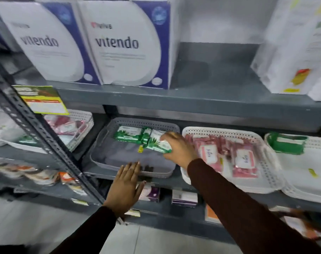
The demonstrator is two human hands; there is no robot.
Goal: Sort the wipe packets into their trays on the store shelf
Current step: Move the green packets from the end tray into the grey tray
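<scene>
The right hand is clamped on a green wipe packet over the grey tray, touching another green packet at the tray's far side. The left hand lies flat, fingers spread, against the tray's near rim. Pink packets fill the white tray just right.

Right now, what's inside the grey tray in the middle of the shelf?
Green wipe packets lie at the back of the grey tray; the right hand holds another there. Its front looks bare; the hand hides one corner.
</scene>
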